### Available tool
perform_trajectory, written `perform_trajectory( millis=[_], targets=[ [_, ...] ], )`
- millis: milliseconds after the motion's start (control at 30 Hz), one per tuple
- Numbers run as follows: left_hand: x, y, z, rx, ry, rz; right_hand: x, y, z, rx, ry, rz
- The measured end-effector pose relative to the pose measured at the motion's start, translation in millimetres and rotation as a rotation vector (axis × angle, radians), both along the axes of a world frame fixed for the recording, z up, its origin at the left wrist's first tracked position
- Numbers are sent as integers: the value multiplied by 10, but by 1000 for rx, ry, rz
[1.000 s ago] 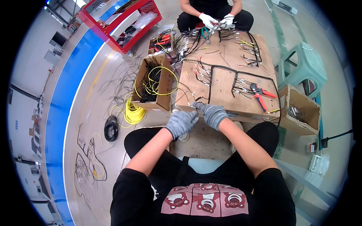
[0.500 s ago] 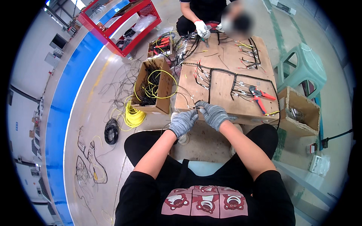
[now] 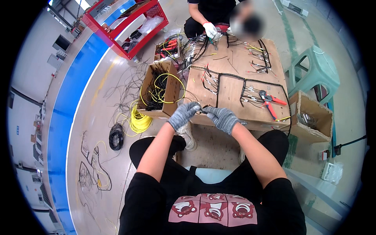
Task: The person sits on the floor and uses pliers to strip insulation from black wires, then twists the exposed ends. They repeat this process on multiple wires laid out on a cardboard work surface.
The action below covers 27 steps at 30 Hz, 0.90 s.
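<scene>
In a grey glove, my left hand (image 3: 184,116) pinches a thin dark cable (image 3: 202,111) at the near left edge of a wooden board. My right hand (image 3: 223,120), also gloved, grips the same cable a short way to the right. Fingers hide most of the cable's ends. Just beyond my hands, a black wire harness (image 3: 231,75) lies on the board (image 3: 229,96), its branches ending in white-labelled and red-tipped wires. On the right part of the board rests a crimping tool with red handles (image 3: 270,110), touched by neither hand.
Left of the board stands a cardboard box (image 3: 170,92) of black wires, beside a yellow wire coil (image 3: 140,119) and a black coil (image 3: 115,136). Another cardboard box (image 3: 313,127) and a green stool (image 3: 315,72) are at right. Across the board, a co-worker's white-gloved hand (image 3: 210,30) holds pliers.
My left hand has shifted left and slightly up, widening the gap to my right hand and exposing more cable. The right hand has barely moved. My left leg has moved, showing a shoe.
</scene>
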State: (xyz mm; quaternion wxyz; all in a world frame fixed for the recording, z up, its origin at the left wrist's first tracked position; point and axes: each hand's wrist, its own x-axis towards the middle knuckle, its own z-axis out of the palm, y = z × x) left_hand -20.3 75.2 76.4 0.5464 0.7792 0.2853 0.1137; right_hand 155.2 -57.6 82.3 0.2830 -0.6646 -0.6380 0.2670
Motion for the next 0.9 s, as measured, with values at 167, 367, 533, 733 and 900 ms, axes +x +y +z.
perform_trajectory(
  millis=[167, 367, 533, 733, 900],
  targets=[
    [20, -307, -273, -34, -97, 239, -41, 56, -111, -7, 15, -110],
    [234, -636, -256, -303, -520, 500, -11, 126, -357, 55, 57, -141],
    [291, -510, -401, -96, -328, 614, -62, 174, -300, -6, 240, -151],
    [372, -640, -348, -317, -356, 646, -158, 81, -159, 47, -49, -158],
    [492, -769, -211, -518, -361, 695, -147, 114, -199, 48, -212, -173]
  ],
)
